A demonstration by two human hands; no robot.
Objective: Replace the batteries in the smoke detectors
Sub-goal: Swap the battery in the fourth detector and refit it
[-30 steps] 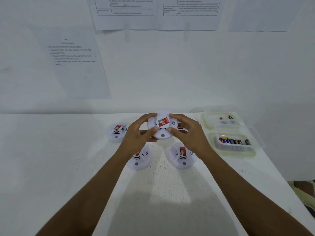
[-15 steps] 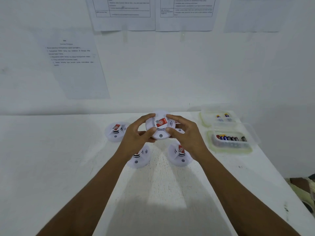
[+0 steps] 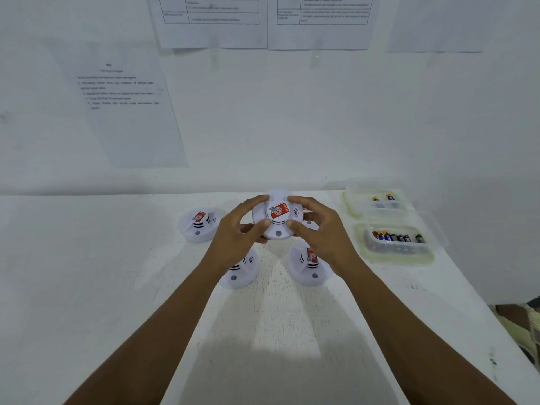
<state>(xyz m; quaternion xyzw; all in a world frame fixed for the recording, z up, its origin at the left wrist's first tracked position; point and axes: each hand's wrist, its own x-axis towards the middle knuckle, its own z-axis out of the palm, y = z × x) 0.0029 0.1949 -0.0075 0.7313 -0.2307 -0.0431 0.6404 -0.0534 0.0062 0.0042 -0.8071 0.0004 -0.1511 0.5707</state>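
Smoke detector [image 3: 277,219] gripped at rim, left hand [image 3: 233,233] at 9 o'clock, right hand [image 3: 323,233] at 3, seemingly off worktop [image 3: 117,287].

One view only: the scene is taken from a wide-angle camera worn on the head, pointed forward and down, with the table [image 3: 87,287] seen close below and the wall [image 3: 292,127] faced beyond.

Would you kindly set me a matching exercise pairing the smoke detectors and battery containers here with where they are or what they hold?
1. raised smoke detector
2. leftmost smoke detector
3. nearer container
4. farther container

A. holds two batteries
B. gripped by left hand and right hand
C. rests on the table, untouched
D. holds a row of batteries

Pairs: 1-B, 2-C, 3-D, 4-A
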